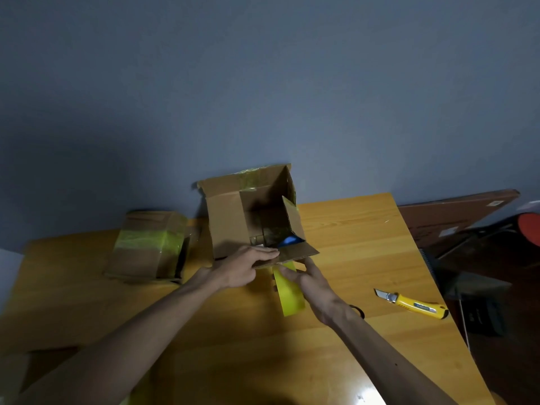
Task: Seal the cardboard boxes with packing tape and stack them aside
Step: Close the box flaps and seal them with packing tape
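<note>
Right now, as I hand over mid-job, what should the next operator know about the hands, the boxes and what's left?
Left hand: fingers flat on the near flap of the open box.
Right hand: holds the yellow tape just below that flap.
Taped box lies at the left of the table; utility knife at its right.
Done: one box taped. Left: close the flaps, tape the open box, stack it aside.

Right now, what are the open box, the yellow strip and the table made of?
The open box: brown cardboard, matte, with creased flaps. The yellow strip: probably plastic packing tape, smooth and slightly shiny. The table: looks like wood or wood-look laminate, glossy; grain lines and a reflection show.
</note>
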